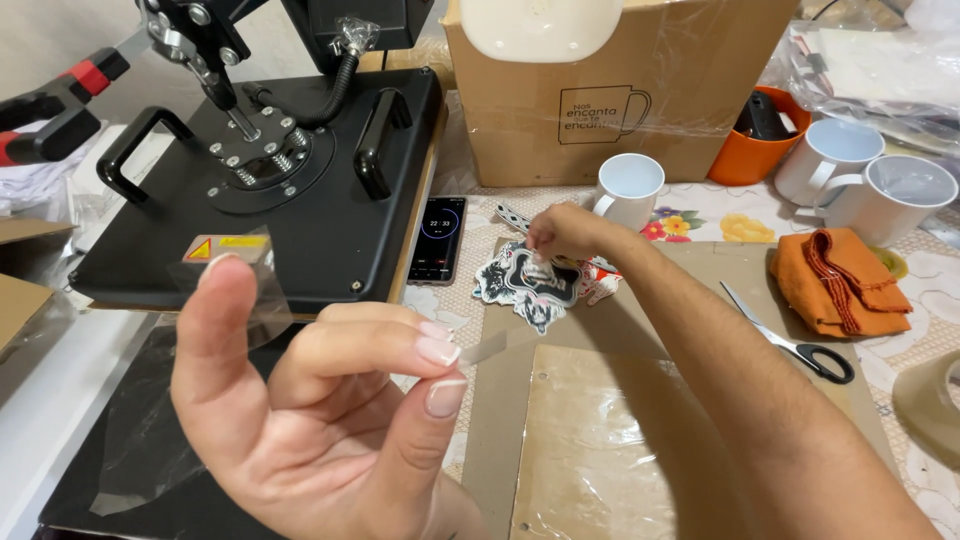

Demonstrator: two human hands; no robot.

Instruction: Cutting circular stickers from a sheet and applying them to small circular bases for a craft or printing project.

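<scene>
Left hand: pinches clear tape strip; right hand: fingers closed on printed cutouts beneath it; white mug beyond, bare.

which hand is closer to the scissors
Right. The right hand reaches over the printed cutouts, left of the scissors, with its forearm passing beside them. The left hand, pinching clear tape, is raised further left, in front of the heat press.

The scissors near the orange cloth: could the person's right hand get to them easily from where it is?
Probably yes. The right hand rests on the stickers, and the scissors lie beside its forearm on open cardboard, nothing between.
</scene>
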